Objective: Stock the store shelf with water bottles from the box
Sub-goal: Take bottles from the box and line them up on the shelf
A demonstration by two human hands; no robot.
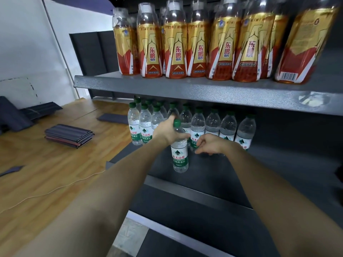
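Clear PET, green caps, green-and-white labels: the water bottle rows (pixel 204 125) already fill most of the back of the lower shelf (pixel 232 173). Judging by that, stocking looks well along at the rear; the front strip of the shelf, nearer the person than the fingers, has just one bottle on it, so a good part is left. The box is not in view, so I can't tell how many bottles remain in it.

Left hand (pixel 168 131) grips the front bottle (pixel 179 153) round its shoulder, thumb and fingers curled about it just under the green cap. That bottle stands upright, base on the shelf or just about; contact is hard to confirm. It's alone, in front of the rows, between the two hands.

Right hand (pixel 208 144) sits just right of it, fingers loosely curled, tips at the base of a bottle in the row behind. Whether they pinch it or only nudge it, I cannot tell.

Materials:
- Lower shelf: dark grey, matte, flat deck with a raised front lip.
- Upper shelf (pixel 185 86): grey hammered-finish metal, speckled sheen, above the fingers.
- Energy drink bottles (pixel 176 43) on it: taller, gold-and-red shrink labels, clear caps, amber liquid. One at far right leans.
- Water bottles: thin, ribbed walls, likely soft under squeeze, slick labels.
- Wooden floor (pixel 55 164) left of the hands, with stacked dark panels (pixel 69 135) and a thin white cable (pixel 55 189).
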